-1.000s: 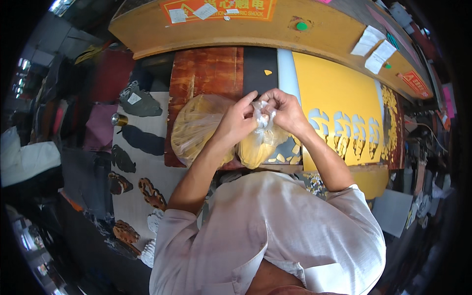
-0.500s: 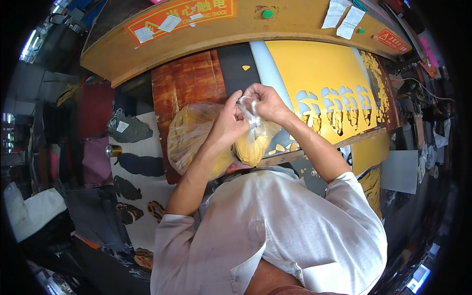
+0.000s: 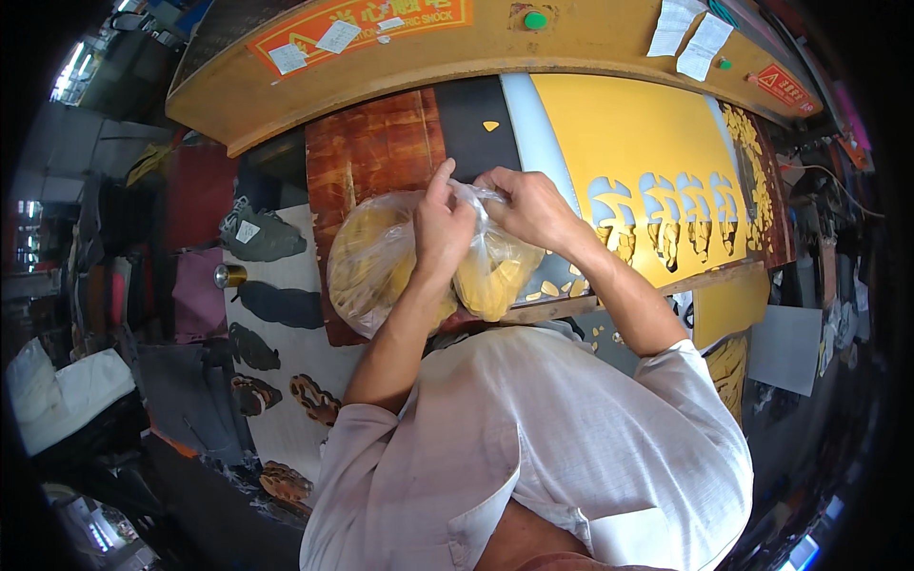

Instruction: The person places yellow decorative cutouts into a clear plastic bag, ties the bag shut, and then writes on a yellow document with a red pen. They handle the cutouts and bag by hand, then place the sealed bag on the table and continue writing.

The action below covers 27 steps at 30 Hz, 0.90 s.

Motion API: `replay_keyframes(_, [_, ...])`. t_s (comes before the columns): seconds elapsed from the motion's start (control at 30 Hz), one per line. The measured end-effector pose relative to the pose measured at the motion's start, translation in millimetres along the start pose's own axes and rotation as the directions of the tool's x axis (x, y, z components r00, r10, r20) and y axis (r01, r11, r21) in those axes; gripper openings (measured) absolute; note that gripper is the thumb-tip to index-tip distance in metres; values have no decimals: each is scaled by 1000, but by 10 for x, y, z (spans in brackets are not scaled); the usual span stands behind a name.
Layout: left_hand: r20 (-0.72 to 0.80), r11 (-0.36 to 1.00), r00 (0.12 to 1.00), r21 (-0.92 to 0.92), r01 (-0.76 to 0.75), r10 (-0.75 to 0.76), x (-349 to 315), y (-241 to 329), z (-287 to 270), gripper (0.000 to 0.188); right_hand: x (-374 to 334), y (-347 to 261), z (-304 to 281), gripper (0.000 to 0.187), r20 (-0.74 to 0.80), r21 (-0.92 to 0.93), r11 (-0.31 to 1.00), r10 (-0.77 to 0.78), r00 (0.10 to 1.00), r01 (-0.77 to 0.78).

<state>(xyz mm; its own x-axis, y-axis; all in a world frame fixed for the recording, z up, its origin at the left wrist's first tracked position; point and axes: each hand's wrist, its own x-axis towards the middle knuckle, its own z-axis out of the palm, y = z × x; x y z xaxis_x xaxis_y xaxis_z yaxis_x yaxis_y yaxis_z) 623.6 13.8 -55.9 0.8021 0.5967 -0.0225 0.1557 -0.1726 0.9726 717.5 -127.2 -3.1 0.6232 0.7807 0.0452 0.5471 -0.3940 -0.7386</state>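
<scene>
Just beyond a pale shirt (image 3: 562, 419), a smaller clear bag (image 3: 500, 262) is sitting at the near edge of the worktable (image 3: 557, 308), bulging with yellow pieces (image 3: 490, 293). Above it, both hands are holding the gathered mouth: the left hand (image 3: 443, 230) is curling round the film with one digit pointing upward, and the right hand (image 3: 535, 207) is pinching from the other side, its fingers bent inward. Exactly where each fingertip is meeting the plastic, I cannot tell. Judging by its look, the film is likely feeling thin, soft and rather slippery, sagging under its load and risking a tear if stretched hard; the contents are probably light and pliable, so the gathered neck is offering the best hold, with a palm under the base as support. Just to its left, a larger clear bag (image 3: 367, 271) is resting, also showing yellow contents, partly behind the left forearm (image 3: 405, 333). To the right, loose yellow scraps (image 3: 549, 287) are lying. Farther off, a reddish-brown board (image 3: 371, 143) is lying beside a dark strip (image 3: 476, 105), while a yellow sheet (image 3: 628, 124) is spreading rightward, showing cut-outs along its near side. Farthest, an ochre beam (image 3: 400, 71) is spanning the table, carrying a green button (image 3: 535, 20).
</scene>
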Motion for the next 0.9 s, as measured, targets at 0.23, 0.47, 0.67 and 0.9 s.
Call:
replay_keyframes(0.23, [165, 958, 954, -102, 268, -250, 51, 13, -64, 48, -155, 246, 382, 18, -3, 644, 738, 267, 964, -202])
replay_keyframes(0.47, [130, 988, 991, 154, -22, 2, 87, -198, -41, 47, -226, 383, 432, 11, 385, 923, -60, 138, 912, -381])
replay_keyframes(0.67, [99, 972, 985, 178, -155, 139, 32, -188, -48, 47, -219, 192, 402, 18, 368, 904, 122, 264, 892, -409])
replay_keyframes(0.9, [48, 873, 954, 392, -290, 295, -53, -159, -34, 61, -190, 158, 404, 38, 335, 852, 289, 340, 879, -436])
